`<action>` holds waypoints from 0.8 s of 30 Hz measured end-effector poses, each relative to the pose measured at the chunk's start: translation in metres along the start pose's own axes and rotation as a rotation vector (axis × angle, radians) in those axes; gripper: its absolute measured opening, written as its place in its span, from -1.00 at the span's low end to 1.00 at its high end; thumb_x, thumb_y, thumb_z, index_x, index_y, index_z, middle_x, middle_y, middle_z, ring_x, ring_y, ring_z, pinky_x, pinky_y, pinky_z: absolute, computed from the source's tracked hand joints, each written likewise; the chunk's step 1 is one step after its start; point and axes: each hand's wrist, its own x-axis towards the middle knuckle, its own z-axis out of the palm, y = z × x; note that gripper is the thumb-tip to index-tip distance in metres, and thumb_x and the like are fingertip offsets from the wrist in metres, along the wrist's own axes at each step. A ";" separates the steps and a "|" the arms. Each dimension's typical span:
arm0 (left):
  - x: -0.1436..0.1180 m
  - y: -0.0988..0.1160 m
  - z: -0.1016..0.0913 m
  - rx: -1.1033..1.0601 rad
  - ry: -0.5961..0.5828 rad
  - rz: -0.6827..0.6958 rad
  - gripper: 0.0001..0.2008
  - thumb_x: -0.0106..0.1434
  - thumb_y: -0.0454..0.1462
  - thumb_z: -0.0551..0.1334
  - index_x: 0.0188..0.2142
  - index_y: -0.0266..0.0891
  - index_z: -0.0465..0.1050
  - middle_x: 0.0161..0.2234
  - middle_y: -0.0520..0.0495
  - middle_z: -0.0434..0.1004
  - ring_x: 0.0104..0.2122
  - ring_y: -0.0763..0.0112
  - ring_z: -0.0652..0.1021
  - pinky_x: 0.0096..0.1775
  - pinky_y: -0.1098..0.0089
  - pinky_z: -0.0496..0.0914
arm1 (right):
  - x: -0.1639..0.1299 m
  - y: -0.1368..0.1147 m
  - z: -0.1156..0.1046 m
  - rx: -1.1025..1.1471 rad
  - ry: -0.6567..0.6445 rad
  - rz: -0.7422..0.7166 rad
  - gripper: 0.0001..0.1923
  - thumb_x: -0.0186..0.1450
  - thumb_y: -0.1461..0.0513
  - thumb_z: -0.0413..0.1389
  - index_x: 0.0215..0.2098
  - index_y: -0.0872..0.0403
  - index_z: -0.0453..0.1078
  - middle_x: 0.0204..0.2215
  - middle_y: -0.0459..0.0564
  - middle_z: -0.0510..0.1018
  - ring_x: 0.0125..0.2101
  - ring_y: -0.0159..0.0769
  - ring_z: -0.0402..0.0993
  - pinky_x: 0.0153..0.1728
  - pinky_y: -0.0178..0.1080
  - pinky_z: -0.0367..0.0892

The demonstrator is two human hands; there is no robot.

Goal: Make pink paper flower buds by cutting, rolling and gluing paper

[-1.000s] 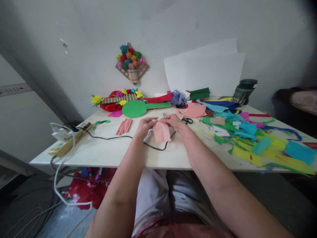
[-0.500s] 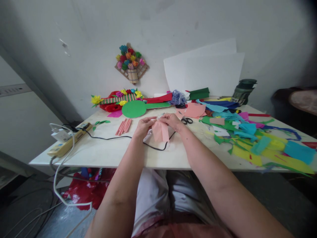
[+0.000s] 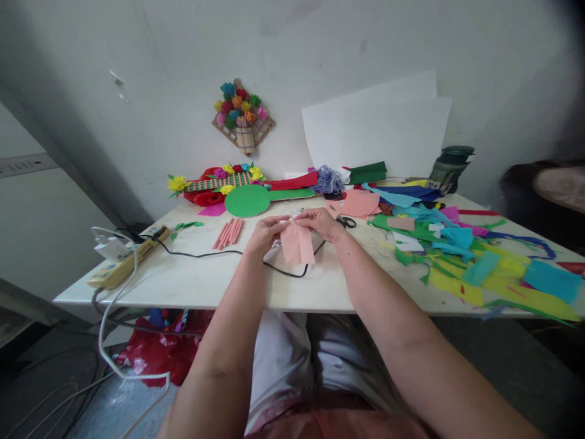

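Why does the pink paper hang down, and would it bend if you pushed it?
The pink paper is probably thin and floppy: its lower part droops below both hands. It likely weighs very little, since the left hand and right hand pinch only its top edge. A push would probably fold it.

Pale scuffed wall (image 3: 137, 73) behind a white table (image 3: 183, 280), grey floor (image 3: 55, 390) beneath, soft daylight

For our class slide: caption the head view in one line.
Both hands, left and right, pinch a pink paper piece above a table strewn with scraps.
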 end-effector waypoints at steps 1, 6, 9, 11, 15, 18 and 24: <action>0.000 0.000 0.000 0.000 0.000 0.000 -0.60 -0.19 -0.23 0.43 -0.30 -0.33 0.55 -0.52 -0.04 0.53 -0.60 0.55 0.43 -0.51 0.49 0.30 | 0.000 -0.001 0.000 0.000 -0.002 0.003 -0.73 -0.17 0.15 0.31 -0.49 0.12 0.53 -0.58 -0.08 0.52 -0.53 -0.40 0.37 -0.45 -0.31 0.29; -0.001 0.000 -0.002 -0.013 -0.031 0.000 -0.62 -0.19 -0.25 0.44 -0.31 -0.32 0.55 -0.51 -0.05 0.53 -0.58 0.55 0.45 -0.51 0.51 0.31 | 0.000 -0.001 -0.002 -0.010 -0.027 0.026 -0.71 -0.18 0.14 0.32 -0.49 0.13 0.53 -0.58 -0.07 0.52 -0.55 -0.42 0.35 -0.49 -0.32 0.28; -0.001 0.001 -0.002 -0.018 -0.045 -0.011 -0.63 -0.18 -0.26 0.44 -0.31 -0.32 0.55 -0.51 -0.04 0.54 -0.59 0.56 0.44 -0.53 0.52 0.30 | 0.000 -0.002 -0.003 -0.017 -0.035 0.021 -0.71 -0.17 0.15 0.32 -0.48 0.13 0.54 -0.60 -0.08 0.51 -0.57 -0.43 0.34 -0.50 -0.32 0.27; -0.001 0.001 -0.002 -0.021 -0.048 -0.016 -0.63 -0.19 -0.26 0.44 -0.31 -0.32 0.55 -0.51 -0.05 0.54 -0.60 0.57 0.44 -0.52 0.52 0.31 | 0.000 -0.002 -0.002 -0.018 -0.037 0.011 -0.72 -0.17 0.15 0.32 -0.49 0.14 0.54 -0.62 -0.09 0.50 -0.58 -0.44 0.33 -0.50 -0.32 0.26; -0.002 0.002 -0.002 -0.038 -0.056 -0.016 -0.63 -0.19 -0.27 0.44 -0.31 -0.32 0.56 -0.51 -0.05 0.54 -0.59 0.57 0.45 -0.51 0.52 0.32 | -0.001 -0.004 -0.002 -0.030 -0.032 -0.006 -0.72 -0.15 0.15 0.31 -0.49 0.14 0.54 -0.61 -0.08 0.50 -0.55 -0.42 0.34 -0.47 -0.31 0.25; -0.003 0.003 -0.002 -0.046 -0.063 -0.012 -0.64 -0.18 -0.27 0.43 -0.31 -0.32 0.56 -0.50 -0.05 0.55 -0.58 0.57 0.46 -0.51 0.53 0.32 | -0.001 -0.004 -0.002 -0.037 -0.033 -0.024 -0.72 -0.15 0.15 0.31 -0.47 0.15 0.54 -0.59 -0.07 0.51 -0.52 -0.40 0.36 -0.45 -0.31 0.25; -0.002 0.002 -0.004 -0.051 -0.056 -0.002 -0.64 -0.18 -0.28 0.43 -0.31 -0.31 0.56 -0.49 -0.06 0.56 -0.57 0.55 0.48 -0.48 0.52 0.34 | -0.001 -0.002 -0.003 -0.020 -0.044 -0.044 -0.72 -0.13 0.16 0.31 -0.46 0.14 0.54 -0.55 -0.05 0.53 -0.49 -0.39 0.39 -0.43 -0.31 0.28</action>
